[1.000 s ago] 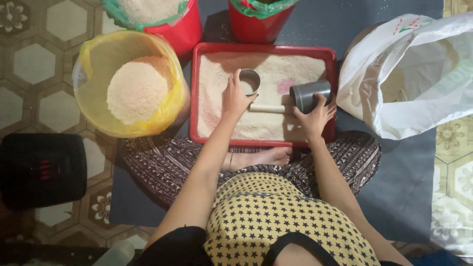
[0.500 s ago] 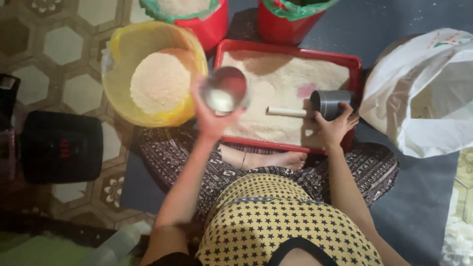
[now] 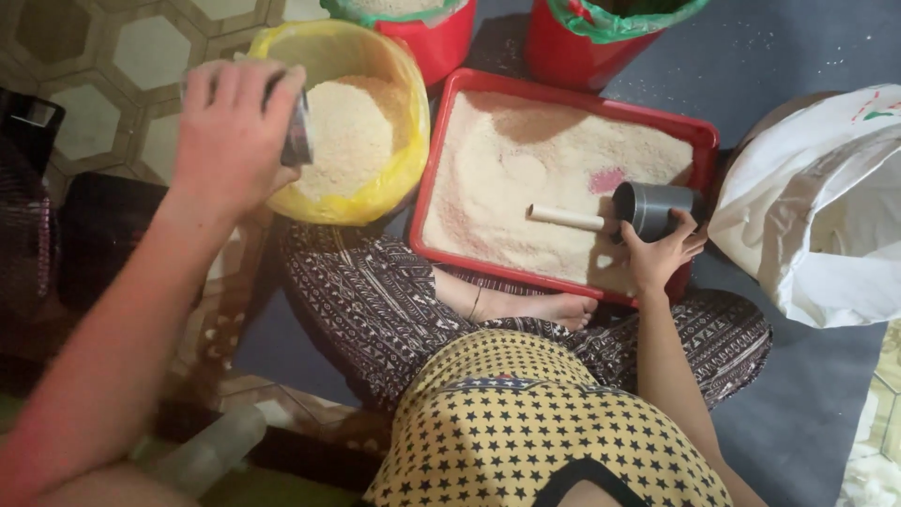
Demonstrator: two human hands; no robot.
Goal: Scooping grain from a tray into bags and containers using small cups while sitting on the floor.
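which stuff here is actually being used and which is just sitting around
In use:
left hand holding a metal cup over the yellow-lined tub of grain
right hand on the grey cylinder
red tray of grain

Lying about:
wooden stick
white bag
two red buckets
black box

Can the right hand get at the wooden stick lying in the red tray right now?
Probably yes. The right hand is wrapped round the grey cylinder, with the stick just beside it on the crumbs, uncovered; it would have to let go first.
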